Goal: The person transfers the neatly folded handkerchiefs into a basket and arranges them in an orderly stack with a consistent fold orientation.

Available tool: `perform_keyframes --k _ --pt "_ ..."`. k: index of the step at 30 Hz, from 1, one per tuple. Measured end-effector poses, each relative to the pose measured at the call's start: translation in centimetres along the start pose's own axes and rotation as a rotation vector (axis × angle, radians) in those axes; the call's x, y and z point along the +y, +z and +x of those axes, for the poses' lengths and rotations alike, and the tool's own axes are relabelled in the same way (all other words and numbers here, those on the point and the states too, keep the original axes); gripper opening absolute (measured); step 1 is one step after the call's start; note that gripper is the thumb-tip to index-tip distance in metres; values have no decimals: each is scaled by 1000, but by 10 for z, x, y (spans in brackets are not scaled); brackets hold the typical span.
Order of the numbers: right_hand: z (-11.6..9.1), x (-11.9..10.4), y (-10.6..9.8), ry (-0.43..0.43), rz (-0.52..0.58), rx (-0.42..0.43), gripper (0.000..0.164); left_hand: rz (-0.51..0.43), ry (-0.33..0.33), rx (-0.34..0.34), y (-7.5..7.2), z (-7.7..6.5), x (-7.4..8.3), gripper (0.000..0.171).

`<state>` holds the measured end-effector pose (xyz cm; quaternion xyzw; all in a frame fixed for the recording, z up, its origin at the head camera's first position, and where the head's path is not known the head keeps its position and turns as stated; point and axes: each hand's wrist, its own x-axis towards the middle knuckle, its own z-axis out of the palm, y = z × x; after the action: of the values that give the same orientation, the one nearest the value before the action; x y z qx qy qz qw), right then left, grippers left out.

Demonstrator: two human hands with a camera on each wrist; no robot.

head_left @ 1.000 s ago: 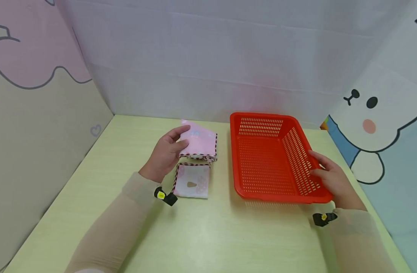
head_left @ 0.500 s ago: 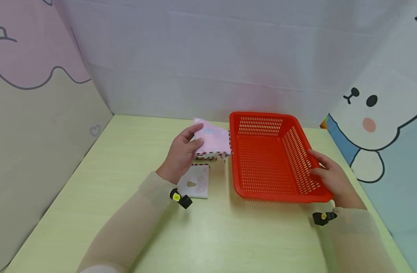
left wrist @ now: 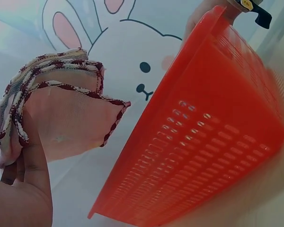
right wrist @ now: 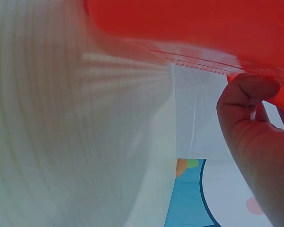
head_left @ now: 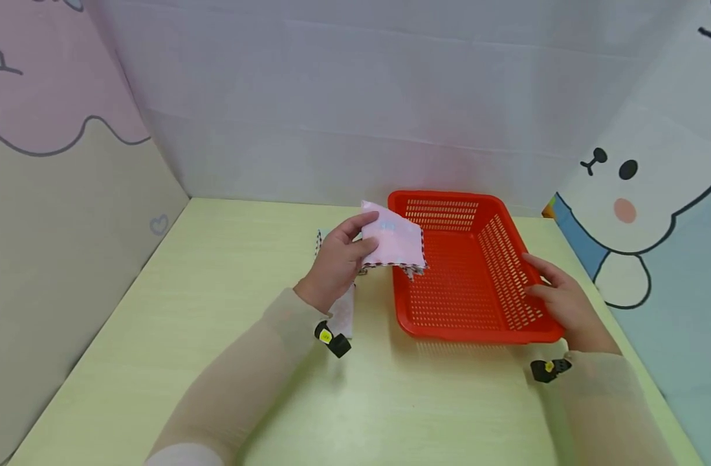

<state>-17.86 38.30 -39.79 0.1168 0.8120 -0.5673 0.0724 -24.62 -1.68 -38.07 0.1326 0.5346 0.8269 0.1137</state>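
Note:
My left hand (head_left: 338, 265) pinches a folded pink handkerchief (head_left: 393, 243) between thumb and fingers. Its edge is trimmed in dark red and white, and in the left wrist view the folded handkerchief (left wrist: 71, 118) shows several trimmed layers. The cloth hangs over the left rim of a red plastic basket (head_left: 454, 333), raised above it. On the right side, my right hand (head_left: 567, 307) grips the basket's rim, with the thumb (right wrist: 258, 90) against it in the right wrist view. No cloth shows inside the basket.
Beneath and behind my left forearm lie a folded white-and-pink cloth (head_left: 343, 314) and another with a checked edge (head_left: 320, 238), both mostly hidden. The pale wooden table (head_left: 413, 401) meets a white backdrop (head_left: 332, 110) at the back.
My left hand has carried the pink handkerchief rightward from above the other cloths to the basket's left rim. The right hand stays on the basket, which has hardly moved.

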Motion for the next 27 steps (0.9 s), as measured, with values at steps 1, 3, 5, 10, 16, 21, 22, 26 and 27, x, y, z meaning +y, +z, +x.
perform_keyframes --k 1,3,5,10,16,21,22,26,27 --pt "1 0 1 4 0 -1 66 -2 -2 -4 1 1 -1 44" --pt "2 0 1 14 1 -1 67 -15 -5 -14 4 3 -3 44" --pt "3 0 2 26 5 -1 67 -7 -6 -20 6 4 -5 44" --pt "3 0 1 34 8 3 68 19 -27 -36 17 9 -8 43" --pt "2 0 -1 26 2 1 68 63 -27 -58 32 18 -13 43" --pt "1 -2 -1 17 0 -2 68 116 -58 -33 45 24 -17 43" --pt "1 -2 -1 16 -2 -3 68 122 -69 -28 48 24 -17 43" --pt "1 -2 0 17 -9 -5 68 125 -103 -27 58 25 -17 44" --pt "1 -3 0 17 -10 -5 68 133 -110 -26 60 25 -16 44"
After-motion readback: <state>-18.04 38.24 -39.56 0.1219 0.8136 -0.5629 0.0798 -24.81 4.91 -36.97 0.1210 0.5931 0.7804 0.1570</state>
